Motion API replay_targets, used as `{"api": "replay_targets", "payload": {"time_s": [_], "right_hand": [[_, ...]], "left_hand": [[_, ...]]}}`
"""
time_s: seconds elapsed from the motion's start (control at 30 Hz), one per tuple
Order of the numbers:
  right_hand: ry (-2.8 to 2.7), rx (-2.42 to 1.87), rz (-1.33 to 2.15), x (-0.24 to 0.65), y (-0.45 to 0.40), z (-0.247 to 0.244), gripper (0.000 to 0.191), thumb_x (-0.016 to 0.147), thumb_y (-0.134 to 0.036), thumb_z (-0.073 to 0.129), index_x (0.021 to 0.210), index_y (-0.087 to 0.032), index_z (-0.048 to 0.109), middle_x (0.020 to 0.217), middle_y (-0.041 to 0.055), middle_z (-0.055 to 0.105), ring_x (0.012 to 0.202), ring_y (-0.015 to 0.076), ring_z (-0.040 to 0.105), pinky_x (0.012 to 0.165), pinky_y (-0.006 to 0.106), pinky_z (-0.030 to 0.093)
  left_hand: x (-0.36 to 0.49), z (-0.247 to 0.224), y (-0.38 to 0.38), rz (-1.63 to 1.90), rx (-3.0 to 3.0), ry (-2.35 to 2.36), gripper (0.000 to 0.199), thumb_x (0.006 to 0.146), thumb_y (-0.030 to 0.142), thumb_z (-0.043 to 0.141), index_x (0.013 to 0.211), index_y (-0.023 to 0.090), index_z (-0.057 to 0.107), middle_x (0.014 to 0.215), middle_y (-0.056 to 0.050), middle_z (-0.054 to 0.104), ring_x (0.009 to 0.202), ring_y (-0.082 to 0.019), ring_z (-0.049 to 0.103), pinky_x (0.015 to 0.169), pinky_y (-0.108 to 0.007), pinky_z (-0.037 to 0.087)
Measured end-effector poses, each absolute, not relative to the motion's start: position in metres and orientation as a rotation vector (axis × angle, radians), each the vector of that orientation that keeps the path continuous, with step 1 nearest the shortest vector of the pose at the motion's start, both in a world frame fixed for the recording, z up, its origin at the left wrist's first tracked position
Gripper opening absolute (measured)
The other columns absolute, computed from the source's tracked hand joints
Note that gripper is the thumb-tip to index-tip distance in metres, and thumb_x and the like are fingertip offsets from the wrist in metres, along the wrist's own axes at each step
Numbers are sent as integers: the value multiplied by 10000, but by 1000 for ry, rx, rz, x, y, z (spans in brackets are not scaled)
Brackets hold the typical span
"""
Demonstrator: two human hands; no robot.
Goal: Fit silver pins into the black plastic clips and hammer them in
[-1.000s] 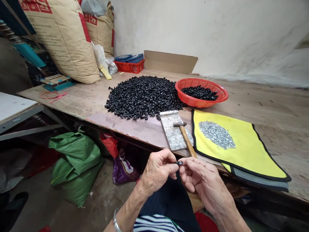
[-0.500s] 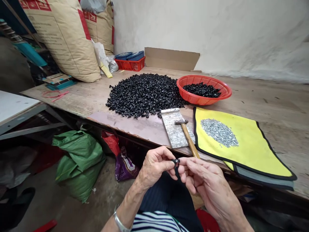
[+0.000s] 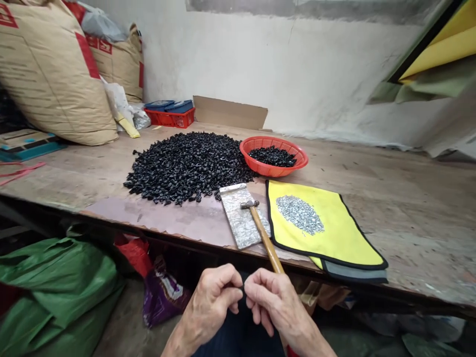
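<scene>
My left hand (image 3: 219, 295) is closed in a pinch in front of the table edge, with a trace of something black at its fingertips, mostly hidden. Close beside it, my right hand (image 3: 269, 300) is pinched too; what its fingers hold cannot be made out. Beyond them a hammer (image 3: 266, 240) lies with its head on a worn metal plate (image 3: 238, 218). Small silvery pieces (image 3: 300, 214) are spread on a yellow cloth (image 3: 334, 243) with black edging. A large heap of black pieces (image 3: 189, 163) lies behind the plate.
A red basket (image 3: 275, 171) holds more black pieces. Behind the heap are a red crate (image 3: 171, 119) with blue lids and a cardboard strip (image 3: 230, 113). Large paper sacks (image 3: 55, 74) stand at the left. A green bag (image 3: 55, 297) is below the table.
The view has turned to the right and up. My hands have come closer together, and the black piece that showed between them is now almost wholly hidden by the fingers.
</scene>
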State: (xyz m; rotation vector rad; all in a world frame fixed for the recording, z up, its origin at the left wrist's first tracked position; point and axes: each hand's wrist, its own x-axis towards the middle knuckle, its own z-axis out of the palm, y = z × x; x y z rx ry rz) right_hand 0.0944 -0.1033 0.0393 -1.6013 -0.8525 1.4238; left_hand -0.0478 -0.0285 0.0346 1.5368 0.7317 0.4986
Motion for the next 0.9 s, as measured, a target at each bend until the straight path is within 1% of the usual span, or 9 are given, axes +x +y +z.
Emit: {"api": "replay_targets", "payload": {"time_s": [0.17,0.3,0.4,0.5,0.57,0.63,0.7,0.83,0.9], "right_hand": [[-844,-1650,1526,101,-105,40,133,728,-256,515,636,-160,520,433,-42,532,287,45,381,283,146,229],[-897,-1737,1481,136,-75,65,159,650,-245,565,522,-154,537,336,-31,474,236,62,330,248,170,197],[-911,-1680,1143,187,-26,101,215,602,-239,659,468,-148,519,326,-25,460,267,64,371,279,175,265],[-831,-1600,873,231,17,133,182,702,-323,619,654,-153,579,518,-16,580,422,58,488,398,156,386],[-788,-1602,761,239,28,139,226,729,-379,598,712,-154,586,578,-3,595,466,71,512,399,166,390],[-797,-1624,710,228,21,129,223,673,-359,665,684,-151,584,568,1,587,446,80,494,378,182,373],[-866,-1660,756,203,-2,109,245,617,-353,715,615,-150,580,509,3,566,395,87,457,363,208,358],[-1105,-1909,914,152,-57,68,307,713,-468,606,609,-179,593,448,-25,498,409,99,440,412,225,357],[-1102,-1995,912,143,-74,56,331,725,-506,564,625,-193,601,461,-27,487,436,108,438,439,235,366]], "left_hand": [[-44,19,-31,440,1313,682,32,666,182,552,680,153,549,537,8,544,444,-137,549,466,-244,431],[-35,11,-35,509,1115,712,271,630,237,605,885,152,576,602,12,572,415,-117,518,433,-239,413],[-30,5,-40,500,1125,741,219,610,202,598,819,142,578,560,21,549,416,-100,488,438,-223,389],[-27,4,-45,455,1180,762,109,598,150,560,706,141,574,517,22,534,422,-101,497,440,-210,357],[-30,8,-42,445,1211,792,60,601,140,551,655,143,575,495,23,525,429,-107,508,448,-210,357],[-36,18,-29,485,1278,854,29,620,146,549,612,147,578,468,28,508,429,-107,506,455,-212,359],[-45,28,-4,596,1409,961,76,647,156,545,581,155,580,448,33,496,427,-102,490,460,-210,358],[-64,34,70,943,1662,1303,98,700,200,539,629,183,604,481,39,523,455,-104,479,503,-220,381],[-65,29,106,957,1691,1420,84,700,201,539,678,185,619,543,29,557,491,-120,506,516,-233,392]]}}
